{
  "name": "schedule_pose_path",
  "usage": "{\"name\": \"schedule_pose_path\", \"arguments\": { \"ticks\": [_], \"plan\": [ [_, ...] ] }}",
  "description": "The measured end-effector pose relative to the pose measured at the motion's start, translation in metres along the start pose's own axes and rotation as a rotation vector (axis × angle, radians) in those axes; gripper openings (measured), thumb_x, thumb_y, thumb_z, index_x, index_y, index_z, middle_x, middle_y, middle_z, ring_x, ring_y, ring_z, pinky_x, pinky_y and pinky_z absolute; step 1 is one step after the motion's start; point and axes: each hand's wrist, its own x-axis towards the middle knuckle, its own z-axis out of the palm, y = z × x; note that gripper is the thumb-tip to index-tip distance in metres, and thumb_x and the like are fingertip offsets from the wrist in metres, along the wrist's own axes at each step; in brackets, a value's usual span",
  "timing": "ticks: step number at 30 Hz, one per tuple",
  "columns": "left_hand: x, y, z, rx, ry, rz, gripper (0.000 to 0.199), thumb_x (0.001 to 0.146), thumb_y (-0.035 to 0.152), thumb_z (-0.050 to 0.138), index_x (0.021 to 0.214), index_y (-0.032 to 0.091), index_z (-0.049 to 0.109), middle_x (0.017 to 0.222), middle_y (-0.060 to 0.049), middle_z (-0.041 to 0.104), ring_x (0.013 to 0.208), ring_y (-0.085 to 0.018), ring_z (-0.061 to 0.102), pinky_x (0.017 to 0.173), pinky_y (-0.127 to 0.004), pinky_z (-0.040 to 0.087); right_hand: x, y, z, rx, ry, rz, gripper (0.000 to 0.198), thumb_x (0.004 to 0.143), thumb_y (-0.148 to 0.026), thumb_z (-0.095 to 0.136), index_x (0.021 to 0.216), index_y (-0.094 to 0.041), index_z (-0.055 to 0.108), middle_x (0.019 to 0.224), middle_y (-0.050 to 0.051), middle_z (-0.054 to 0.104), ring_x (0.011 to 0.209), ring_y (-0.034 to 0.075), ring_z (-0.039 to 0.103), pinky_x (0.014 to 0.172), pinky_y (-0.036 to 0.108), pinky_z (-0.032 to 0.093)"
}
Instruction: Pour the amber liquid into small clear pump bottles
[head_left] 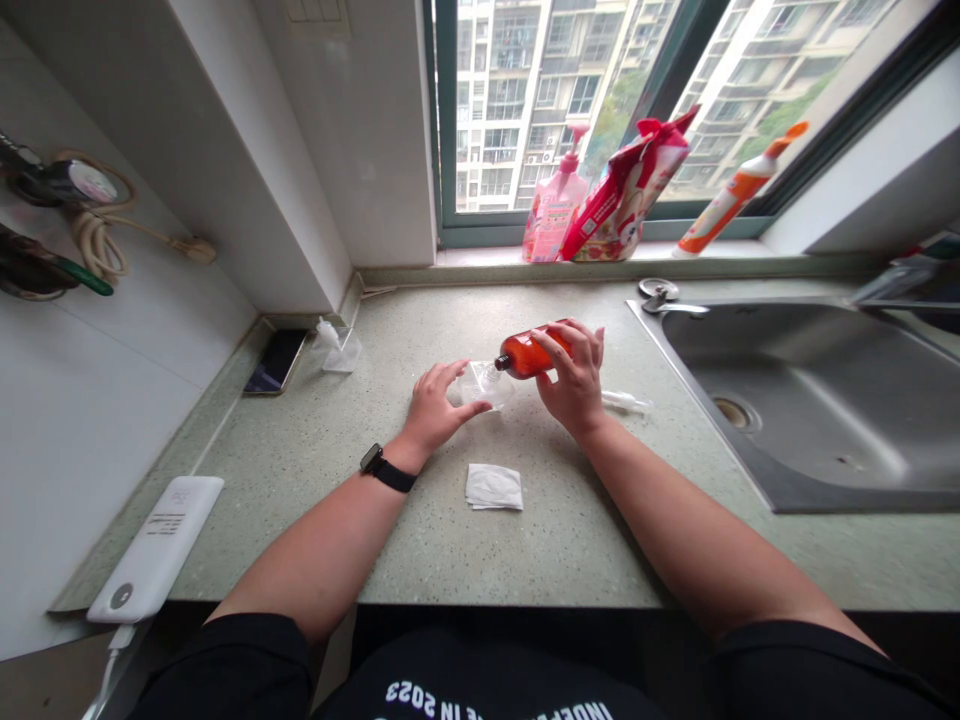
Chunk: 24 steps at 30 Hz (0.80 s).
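My right hand is wrapped round an orange-red bottle tipped on its side, its dark threaded neck pointing left. The bottle's neck is at the mouth of a clear plastic container. With thumb and fingers on either side, my left hand grips that container; whether liquid is flowing between them is too small to tell. A white pump-like piece with a clear tube lies on the counter just right of my right hand. Nearer me rests a folded white tissue.
A phone and a small clear container with a white nozzle are at the back left. A white power bank lies front left. The steel sink is on the right. Pink pump bottle, red pouch and orange-white bottle line the windowsill.
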Motion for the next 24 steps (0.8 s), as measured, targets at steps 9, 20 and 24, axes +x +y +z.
{"name": "schedule_pose_path", "arguments": {
  "ticks": [9, 20, 24],
  "plan": [
    [0.0, 0.0003, -0.0002, -0.006, -0.006, -0.005, 0.08, 0.082, 0.068, 0.087, 0.148, 0.028, 0.063, 0.132, -0.011, 0.072, 0.123, -0.033, 0.07, 0.109, -0.054, 0.055, -0.0002, 0.0011, -0.0001, -0.011, -0.014, 0.0, 0.08, 0.086, -0.006, 0.064, 0.156, -0.042, 0.049, 0.145, 0.007, 0.059, 0.148, 0.037, 0.051, 0.131, 0.077, 0.024],
    [0.0, 0.0011, -0.0003, 0.005, 0.0, -0.004, 0.08, 0.082, 0.069, 0.087, 0.148, 0.028, 0.063, 0.131, -0.01, 0.072, 0.121, -0.032, 0.071, 0.108, -0.053, 0.056, 0.0, -0.0007, -0.001, -0.004, -0.029, 0.031, 0.083, 0.087, -0.006, 0.062, 0.158, -0.046, 0.048, 0.145, 0.007, 0.059, 0.149, 0.037, 0.051, 0.131, 0.078, 0.023],
    [0.0, 0.0019, -0.0011, 0.005, -0.004, 0.0, 0.08, 0.083, 0.068, 0.087, 0.148, 0.028, 0.063, 0.131, -0.01, 0.072, 0.121, -0.032, 0.071, 0.108, -0.052, 0.056, -0.0004, -0.0006, -0.001, 0.011, -0.01, 0.015, 0.082, 0.086, -0.005, 0.062, 0.157, -0.044, 0.049, 0.147, 0.006, 0.059, 0.15, 0.037, 0.05, 0.131, 0.077, 0.022]
  ]
}}
